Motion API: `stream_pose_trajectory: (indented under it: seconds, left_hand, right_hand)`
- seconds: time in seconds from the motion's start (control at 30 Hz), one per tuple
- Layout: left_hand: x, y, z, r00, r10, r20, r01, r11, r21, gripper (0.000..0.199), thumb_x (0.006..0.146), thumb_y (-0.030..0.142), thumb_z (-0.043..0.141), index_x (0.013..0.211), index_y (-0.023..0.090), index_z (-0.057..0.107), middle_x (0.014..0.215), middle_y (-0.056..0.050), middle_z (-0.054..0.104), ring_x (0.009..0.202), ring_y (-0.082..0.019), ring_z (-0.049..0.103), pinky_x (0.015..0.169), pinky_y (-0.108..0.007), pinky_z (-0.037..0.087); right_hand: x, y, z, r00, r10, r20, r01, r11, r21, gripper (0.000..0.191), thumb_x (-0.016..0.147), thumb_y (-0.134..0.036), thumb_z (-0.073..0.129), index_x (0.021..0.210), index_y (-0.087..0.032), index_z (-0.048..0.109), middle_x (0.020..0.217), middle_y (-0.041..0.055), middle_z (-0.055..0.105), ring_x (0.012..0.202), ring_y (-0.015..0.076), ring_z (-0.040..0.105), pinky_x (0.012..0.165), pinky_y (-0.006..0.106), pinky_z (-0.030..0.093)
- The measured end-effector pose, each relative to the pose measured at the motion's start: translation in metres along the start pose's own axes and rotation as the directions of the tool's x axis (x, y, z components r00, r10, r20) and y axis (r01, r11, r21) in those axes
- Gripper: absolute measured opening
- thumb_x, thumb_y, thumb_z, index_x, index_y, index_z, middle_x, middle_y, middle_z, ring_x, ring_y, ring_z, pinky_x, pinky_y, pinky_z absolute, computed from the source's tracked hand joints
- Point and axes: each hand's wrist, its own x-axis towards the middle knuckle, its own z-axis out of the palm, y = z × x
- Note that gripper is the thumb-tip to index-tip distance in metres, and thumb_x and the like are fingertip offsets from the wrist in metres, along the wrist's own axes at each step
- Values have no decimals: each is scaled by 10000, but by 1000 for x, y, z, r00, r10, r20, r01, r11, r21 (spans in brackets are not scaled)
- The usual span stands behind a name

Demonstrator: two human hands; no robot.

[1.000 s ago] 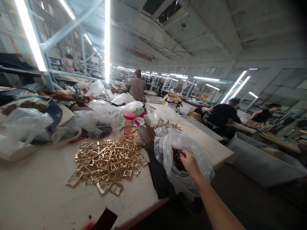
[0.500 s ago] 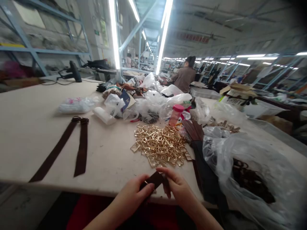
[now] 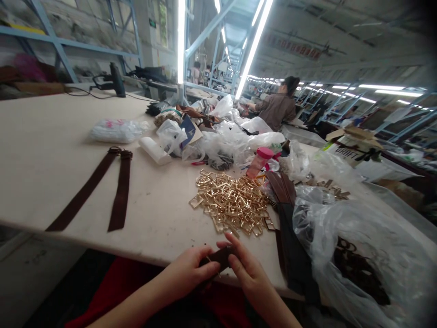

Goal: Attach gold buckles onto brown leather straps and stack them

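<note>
Over the table's front edge, a dark brown strap point(image 3: 223, 256) runs between my two hands. My left hand point(image 3: 196, 269) is closed on it, thumb on top, and a bit of gold metal shows beside that thumb; its shape is mostly hidden. My right hand point(image 3: 247, 264) grips the strap's other end between thumb and fingers. Just beyond the hands lies a heap of gold rectangular buckles point(image 3: 235, 202). Two brown straps point(image 3: 119, 196) with loops at their far ends lie on the left of the table.
To the right are a stack of dark straps point(image 3: 290, 241) and a clear plastic bag point(image 3: 327, 255) with dark brown pieces inside. A pink-lidded container point(image 3: 260, 161) leans behind the buckles, near crumpled plastic bags point(image 3: 232, 136). A person point(image 3: 278, 107) is farther back.
My view has turned, so the scene sits tilted. My right thumb has come onto the strap's top face, and the strap lies flatter between my hands.
</note>
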Motion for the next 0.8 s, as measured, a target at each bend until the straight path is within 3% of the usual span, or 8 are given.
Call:
stream_pose_trajectory:
  seconds: [0.23, 0.3, 0.4, 0.5, 0.67, 0.73, 0.8]
  left_hand:
    - [-3, 7, -3, 995, 35, 93, -45, 993, 112, 238, 777, 296, 472, 960, 190, 581, 614, 37, 524, 507, -113, 478, 481, -207, 367]
    - [-3, 8, -1, 997, 39, 60, -46, 991, 128, 251, 785, 301, 465, 984, 189, 568, 636, 32, 540, 533, -122, 497, 505, -216, 379]
    - [-4, 11, 0, 996, 75, -54, -63, 979, 196, 239, 758, 283, 514, 971, 181, 553, 729, 15, 590, 652, -147, 538, 593, -236, 394]
    - [-8, 14, -2, 986, 148, -70, -124, 954, 272, 186, 739, 197, 498, 917, 183, 550, 832, 8, 604, 767, -158, 537, 679, -248, 391]
    - [-12, 15, -5, 979, 152, -135, -130, 978, 160, 260, 757, 153, 398, 998, 160, 495, 807, -2, 580, 749, -154, 529, 690, -266, 411]
    - [-12, 14, -6, 982, 140, -125, -125, 985, 121, 251, 770, 175, 407, 1010, 160, 480, 785, 4, 578, 725, -150, 528, 670, -267, 413]
    - [-11, 12, -7, 987, 128, -97, -119, 988, 95, 248, 775, 201, 441, 1019, 167, 468, 782, 10, 588, 723, -148, 531, 664, -264, 410]
  right_hand:
    - [-2, -4, 0, 990, 30, 135, -18, 996, -88, 364, 891, -371, 414, 1230, -262, 486, 1237, 59, 518, 1153, 221, 454, 1000, 432, 325]
    - [3, -6, 1, 988, 42, 146, -37, 999, -37, 382, 872, -371, 450, 1233, -249, 478, 1207, 57, 537, 1116, 217, 480, 976, 412, 344]
    - [12, -6, 8, 998, 70, 7, -71, 988, 135, 314, 796, -396, 563, 1026, -182, 558, 939, 44, 622, 873, 199, 568, 800, 333, 434]
    - [16, -3, 19, 987, 123, -108, -87, 953, 290, 305, 736, -441, 630, 816, -158, 546, 737, 12, 600, 698, 166, 550, 661, 277, 430]
    - [9, -2, 30, 989, 74, -127, -29, 947, 321, 327, 767, -471, 604, 865, -165, 547, 784, 16, 576, 727, 156, 513, 669, 264, 403]
    - [5, -3, 30, 992, 4, -127, 41, 938, 344, 374, 844, -524, 461, 839, -166, 566, 771, 21, 549, 729, 152, 484, 670, 260, 391]
    - [4, -4, 28, 993, 16, -114, 34, 905, 424, 469, 892, -538, 330, 755, -160, 571, 713, 15, 514, 683, 132, 453, 647, 244, 382]
